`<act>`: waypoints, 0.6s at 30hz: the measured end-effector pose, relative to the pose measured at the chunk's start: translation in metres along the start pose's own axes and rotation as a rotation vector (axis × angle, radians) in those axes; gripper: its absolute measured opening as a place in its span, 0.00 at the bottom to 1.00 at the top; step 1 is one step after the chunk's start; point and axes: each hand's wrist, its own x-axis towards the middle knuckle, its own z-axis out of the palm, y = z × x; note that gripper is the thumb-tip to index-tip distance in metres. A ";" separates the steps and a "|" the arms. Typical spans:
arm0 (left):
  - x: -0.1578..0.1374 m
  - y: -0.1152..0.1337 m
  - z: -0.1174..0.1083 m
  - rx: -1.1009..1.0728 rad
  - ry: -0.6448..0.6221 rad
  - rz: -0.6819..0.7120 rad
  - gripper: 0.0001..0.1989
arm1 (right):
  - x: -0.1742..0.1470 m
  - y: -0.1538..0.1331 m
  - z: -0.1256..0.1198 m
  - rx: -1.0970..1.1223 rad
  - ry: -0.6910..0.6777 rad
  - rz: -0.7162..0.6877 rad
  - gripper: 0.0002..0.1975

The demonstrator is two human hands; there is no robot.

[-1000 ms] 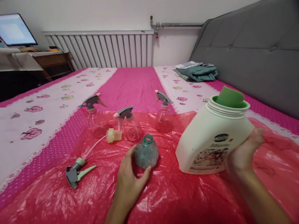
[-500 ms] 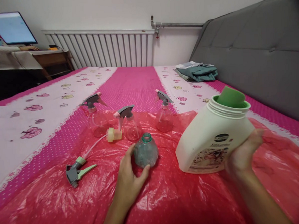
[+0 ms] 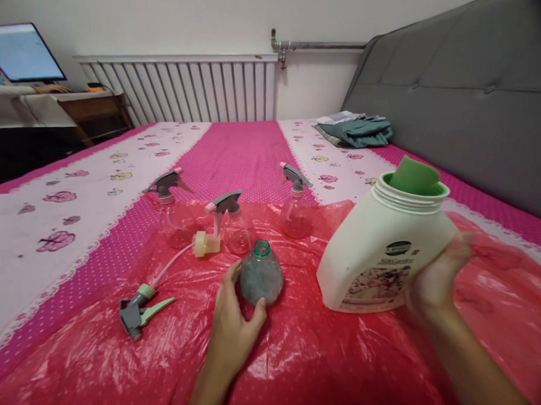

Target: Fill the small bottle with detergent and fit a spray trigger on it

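Observation:
My left hand curls around the side of a small round spray bottle, greenish and see-through, with its threaded neck uncovered. My right hand grips a large white plastic jug from its right side; the fingers behind it are hidden. In the jug's wide mouth sits a green scoop. Left of the bottle lies a loose trigger sprayer head in grey and pale green. Its tube runs to a pale yellow funnel.
Three clear spray bottles with grey and pink triggers stand farther back: one left, one central, one right. Red plastic sheeting covers the near bed. Folded clothes lie by the grey headboard. A person's arm rests at the desk.
My left hand has shifted slightly left and down with the spray bottle. The jug in my right hand has hardly moved.

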 end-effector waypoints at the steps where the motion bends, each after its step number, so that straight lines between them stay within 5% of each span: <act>1: 0.000 0.000 0.000 0.004 -0.009 0.010 0.33 | 0.000 0.000 0.000 -0.005 -0.002 0.002 0.33; 18: 0.002 0.001 0.000 0.123 -0.012 0.008 0.33 | 0.000 0.000 -0.002 -0.018 -0.023 -0.014 0.33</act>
